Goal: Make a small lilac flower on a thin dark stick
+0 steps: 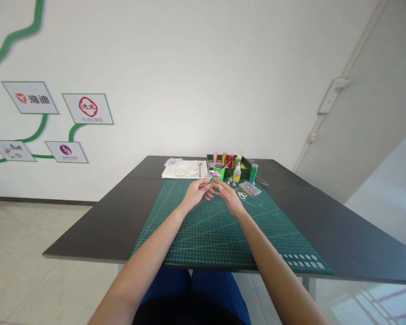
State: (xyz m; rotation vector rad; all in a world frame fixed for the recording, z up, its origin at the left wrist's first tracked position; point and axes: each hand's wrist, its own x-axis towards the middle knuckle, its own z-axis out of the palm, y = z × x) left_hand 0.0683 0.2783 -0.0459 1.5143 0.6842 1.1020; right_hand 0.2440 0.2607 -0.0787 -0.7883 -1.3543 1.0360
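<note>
White wall [223, 81] fills most of the view before us, with framed logo panels [88, 109] joined by green bands on the left and a power strip [329, 96] on the right. We sit at a dark table [122, 212], where a green cutting mat [209, 234] with a pale grid lies under our forearms.

Near the far end of the mat our two hands meet. Our left hand [198, 192] has its thumb and forefinger pinched on a small green piece [210, 180], which sits between the hands. Our right hand [228, 195] reaches in beside it, fingers loosely bent and partly spread — whether its tips grip anything, we cannot tell.

Just beyond the fingers we see a pink-purple flower shape [214, 174] in front of a green cup [219, 173]. To our right lie white-handled scissors [242, 195], a clear plastic case [250, 188], a bottle [237, 173] with a yellow label, a green spool [253, 173] and pliers [261, 181]. Behind them stands a dark green box [245, 173] with coloured rolls [230, 160]; white paper [181, 169] lies to its left.
</note>
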